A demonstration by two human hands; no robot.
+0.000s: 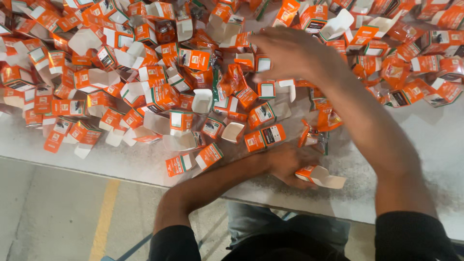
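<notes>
A heap of small orange-and-white cartons, many with flaps open, covers the far left and middle of the pale speckled surface and runs along its far edge to the right corner. Below the near edge at the left lies a grey floor with a yellow line painted on it.

Near the near edge, left of middle, a flat orange carton lies beside another orange carton at the fringe of the heap. Just past them, an orange carton with a dark panel lies a little farther in.

The left hand reaches across from the person's dark sleeve and rests on the surface close to the near edge, right of middle. Its grip is closed on an open orange carton, whose white flap points toward the right and lies on the surface. Just beyond that hand sits a crumpled clear wrapper with orange print.

The right hand hovers above the heap toward the far edge, blurred, fingers spread loosely downward; its grip is wide and holds nothing that can be seen. The bare strip of surface at the right near edge lies under the right forearm.
</notes>
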